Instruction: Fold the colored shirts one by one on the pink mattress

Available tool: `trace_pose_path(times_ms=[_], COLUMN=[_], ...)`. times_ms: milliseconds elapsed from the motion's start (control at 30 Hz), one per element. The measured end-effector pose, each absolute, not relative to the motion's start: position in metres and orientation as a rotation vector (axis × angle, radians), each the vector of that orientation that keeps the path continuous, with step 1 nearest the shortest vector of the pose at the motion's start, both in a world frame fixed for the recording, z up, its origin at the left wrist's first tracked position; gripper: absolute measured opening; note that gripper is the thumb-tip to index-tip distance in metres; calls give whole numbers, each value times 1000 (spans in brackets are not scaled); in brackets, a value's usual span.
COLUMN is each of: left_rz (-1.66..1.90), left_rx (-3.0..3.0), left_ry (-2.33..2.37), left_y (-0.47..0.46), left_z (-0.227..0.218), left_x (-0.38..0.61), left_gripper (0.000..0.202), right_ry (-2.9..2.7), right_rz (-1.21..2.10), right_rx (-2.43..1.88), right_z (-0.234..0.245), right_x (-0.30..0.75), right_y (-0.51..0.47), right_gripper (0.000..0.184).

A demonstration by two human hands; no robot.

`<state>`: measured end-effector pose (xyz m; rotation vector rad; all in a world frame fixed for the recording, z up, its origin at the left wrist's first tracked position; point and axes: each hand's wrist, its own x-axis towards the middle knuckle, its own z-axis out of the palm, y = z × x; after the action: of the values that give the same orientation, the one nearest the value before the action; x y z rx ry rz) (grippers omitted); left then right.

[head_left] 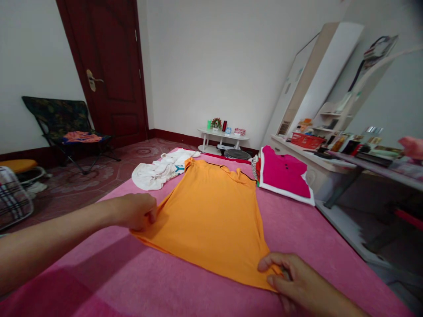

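Shirt: the orange cloth T-shirt (211, 211) lies flat on the pink-covered bed (132, 273), with the collar far from the person and the hem nearest.
Left hand: the left hand (137, 211) has its fingers (151, 215) pinched shut on the hem's left corner.
Right hand: the right hand (294, 277) has its fingers (274, 263) curled closed on the hem's right corner.
Hidden: both corners vanish under the fingers; the right wrist is cut off at the lower edge.
Around: a crumpled white cloth garment (158, 171) lies at the shirt's far left shoulder, and a folded magenta garment with white trim (284, 178) lies just beside its right.
Beyond: a cluttered white worktop (297, 152) stands to the right and a dark folding chair (62, 119) far left, both well apart from the shirt.
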<state>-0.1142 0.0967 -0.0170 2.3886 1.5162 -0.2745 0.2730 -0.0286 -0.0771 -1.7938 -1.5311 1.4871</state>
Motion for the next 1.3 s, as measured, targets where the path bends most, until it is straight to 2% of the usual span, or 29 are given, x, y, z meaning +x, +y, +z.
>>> trace_pose_path(times_ms=[100,167,233,367,500,567,767,833,900,967,1067,1133,1300], left_rz=[-626,-606,-462,-109,195,296,353,346,353,363,348,352,396], left_rx=[2524,2605,2658,2705,2616,2560,2534,2531,2531,2534,2533,2538,2624], left_ry=[1615,1612,1556,1409,1516,1589,1615,1614,1617,1612,1597,1582,1391], left_y=[95,102,116,160,202,215,225,225,225,225,225,225,221], left_z=[-1,6,6,-22,-74,-98,-127,-126,-125,-124,-126,-127,-125], left_x=[-101,-84,-58,8,62,75,81,80,80,81,82,82,80], left_gripper=[17,13,19,37,49,54,65,66,66,66,65,64,60], right_ry=[-1610,-1707,-1780,-1782,-1855,-1889,-2016,-2024,-2039,-2110,-2269,-2373,-2326], right_rz=[1776,1892,1829,1356,715,441,-16,-103,-144,-144,-184,-328,-738], right_rx=[-1723,-1661,-1625,-1642,-1713,-1789,-1962,-1947,-1945,-1947,-1954,-1975,-2257], right_z=[-64,-53,-47,-56,-73,-77,-84,-91,-99,-105,-105,-95,-52], right_x=[280,289,298,313,331,340,348,345,341,335,323,316,320], right_y=[-30,-21,-1,69,149,184,267,290,308,320,321,314,294], right_gripper=[42,41,43,40,18,14,29,44,69,76,48,33,29])
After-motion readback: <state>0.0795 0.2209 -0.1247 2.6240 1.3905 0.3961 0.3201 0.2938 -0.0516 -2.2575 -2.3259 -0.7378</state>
